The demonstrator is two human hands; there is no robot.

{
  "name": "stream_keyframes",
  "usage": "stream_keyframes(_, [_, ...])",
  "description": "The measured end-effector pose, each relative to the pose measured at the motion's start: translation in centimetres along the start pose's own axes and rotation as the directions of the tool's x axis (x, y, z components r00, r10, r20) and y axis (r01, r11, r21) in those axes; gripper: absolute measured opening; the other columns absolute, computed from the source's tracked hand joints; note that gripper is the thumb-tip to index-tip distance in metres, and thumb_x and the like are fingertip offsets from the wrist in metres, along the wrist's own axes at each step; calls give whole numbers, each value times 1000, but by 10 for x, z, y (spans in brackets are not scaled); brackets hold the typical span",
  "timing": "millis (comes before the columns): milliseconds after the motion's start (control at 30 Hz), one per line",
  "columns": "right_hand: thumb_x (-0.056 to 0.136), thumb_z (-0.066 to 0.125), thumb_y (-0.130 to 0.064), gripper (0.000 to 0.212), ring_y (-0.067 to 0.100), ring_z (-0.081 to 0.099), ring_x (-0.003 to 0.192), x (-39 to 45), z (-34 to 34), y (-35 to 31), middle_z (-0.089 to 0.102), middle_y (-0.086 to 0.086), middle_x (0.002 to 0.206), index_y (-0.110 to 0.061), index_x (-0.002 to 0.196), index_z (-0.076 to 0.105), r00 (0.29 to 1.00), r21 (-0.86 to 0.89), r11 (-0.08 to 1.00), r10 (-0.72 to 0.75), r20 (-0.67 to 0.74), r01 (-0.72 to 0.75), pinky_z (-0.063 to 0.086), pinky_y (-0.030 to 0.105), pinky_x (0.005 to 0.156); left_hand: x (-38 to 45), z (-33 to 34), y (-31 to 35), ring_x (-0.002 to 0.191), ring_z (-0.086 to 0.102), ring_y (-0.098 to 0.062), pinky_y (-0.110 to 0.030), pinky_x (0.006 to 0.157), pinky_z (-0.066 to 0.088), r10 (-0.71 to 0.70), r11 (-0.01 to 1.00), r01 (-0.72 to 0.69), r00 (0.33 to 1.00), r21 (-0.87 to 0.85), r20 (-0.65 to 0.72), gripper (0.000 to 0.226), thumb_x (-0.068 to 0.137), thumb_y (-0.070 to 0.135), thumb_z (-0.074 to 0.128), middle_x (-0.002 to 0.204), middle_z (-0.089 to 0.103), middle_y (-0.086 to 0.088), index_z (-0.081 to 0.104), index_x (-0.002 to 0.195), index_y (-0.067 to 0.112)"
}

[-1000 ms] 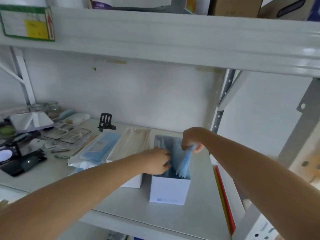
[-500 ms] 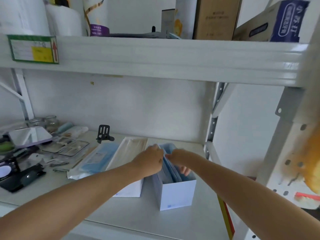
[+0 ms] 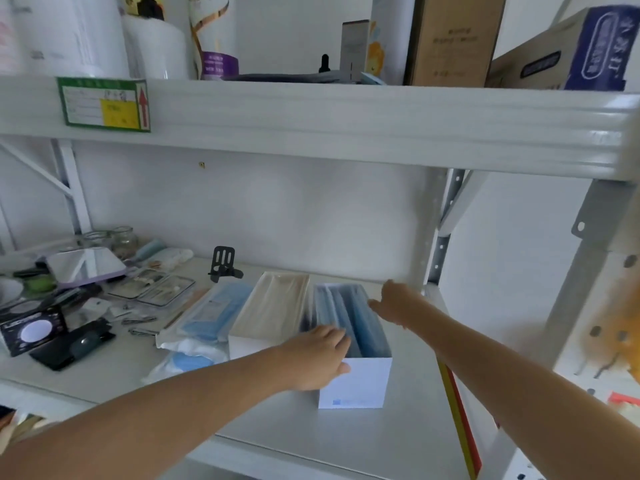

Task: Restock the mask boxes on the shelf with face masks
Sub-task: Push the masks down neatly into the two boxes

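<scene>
A white open-topped mask box (image 3: 356,382) stands on the shelf (image 3: 346,438), filled with upright blue face masks (image 3: 346,317). My left hand (image 3: 317,355) grips the box's near left corner, thumb on the front face and fingers over the rim. My right hand (image 3: 391,301) rests at the box's far right rim with fingers spread, holding nothing. A second white box (image 3: 273,306) with beige masks stands directly left of the first. A clear packet of blue masks (image 3: 214,313) lies further left.
Small clutter covers the shelf's left side: a black phone stand (image 3: 223,263), a mirror (image 3: 85,266), glass jars (image 3: 117,239), a dark case (image 3: 74,346). The upper shelf beam (image 3: 311,119) hangs overhead with cartons on it. A metal upright (image 3: 440,244) stands right of the boxes.
My right hand put a blue mask into the box and has come out to the far right rim. My left hand slid from the box's left side to its near corner. The view tilted up.
</scene>
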State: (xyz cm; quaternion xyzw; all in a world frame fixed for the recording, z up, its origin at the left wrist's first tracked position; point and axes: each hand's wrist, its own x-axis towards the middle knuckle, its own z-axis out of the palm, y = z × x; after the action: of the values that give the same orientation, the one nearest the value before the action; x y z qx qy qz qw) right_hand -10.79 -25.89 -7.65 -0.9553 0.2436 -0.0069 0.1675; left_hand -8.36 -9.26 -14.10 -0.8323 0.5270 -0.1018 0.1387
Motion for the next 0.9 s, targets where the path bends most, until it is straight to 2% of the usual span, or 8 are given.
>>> stream_keyframes(133, [97,42,-10,20,26,67,92,-12,21,-3,58,19,130,-2,105,59,939,19,999,33,342,-42,54,25,62,-28,-4,-34,104,59,-27,-32,88,44,-41,979,-17,958,-201,-283,49,95,36,25,113,64,-10,57,119,8])
stream_keyframes(233, [91,56,-11,37,15,57,85,-12,35,-17,64,10,122,-15,57,43,941,34,991,115,319,-132,43,27,97,-53,12,-80,95,63,-29,-35,79,49,-441,859,263,815,-439,-375,41,93,28,31,110,64,-11,58,111,4])
stream_keyframes(333, [92,56,-16,38,10,52,72,-4,40,-23,63,2,96,-16,57,40,952,32,996,70,299,-83,39,19,84,-68,22,-130,96,64,-33,-32,75,45,-761,512,486,639,-708,-111,30,97,22,38,105,64,-16,57,108,2])
stream_keyframes(433, [94,48,-8,27,19,60,71,-3,38,-27,65,17,115,-11,68,48,952,135,984,68,298,-113,44,22,59,-65,26,-152,97,64,-29,-33,84,48,-701,203,494,676,-845,226,30,96,30,48,118,66,-19,58,114,7])
stream_keyframes(533, [96,37,-4,30,38,65,104,-4,35,-34,58,27,126,7,117,54,967,188,969,118,227,-163,47,29,50,-57,32,-148,101,66,-32,-33,86,54,-511,239,498,794,-833,328,31,90,26,58,118,65,-12,59,114,6])
stream_keyframes(633, [95,38,-4,36,40,60,114,-10,38,-43,57,27,127,8,128,48,960,147,962,201,196,-231,46,28,49,-54,37,-146,66,62,-18,-20,62,51,-429,394,473,853,-788,297,15,89,9,54,77,66,-10,59,75,8])
stream_keyframes(767, [97,45,-14,36,27,68,72,-17,43,-50,67,23,101,4,127,48,933,76,944,301,195,-320,51,26,48,-65,45,-155,54,47,-9,-16,52,34,-324,576,366,923,-731,207,32,86,12,52,58,49,4,44,56,18])
stream_keyframes(900, [97,43,-23,36,14,58,48,-26,37,-51,59,10,66,0,125,49,908,-26,935,351,229,-355,50,20,41,-79,51,-160,56,48,-17,-24,59,40,-323,545,297,937,-784,130,37,97,27,38,62,51,-8,48,65,11])
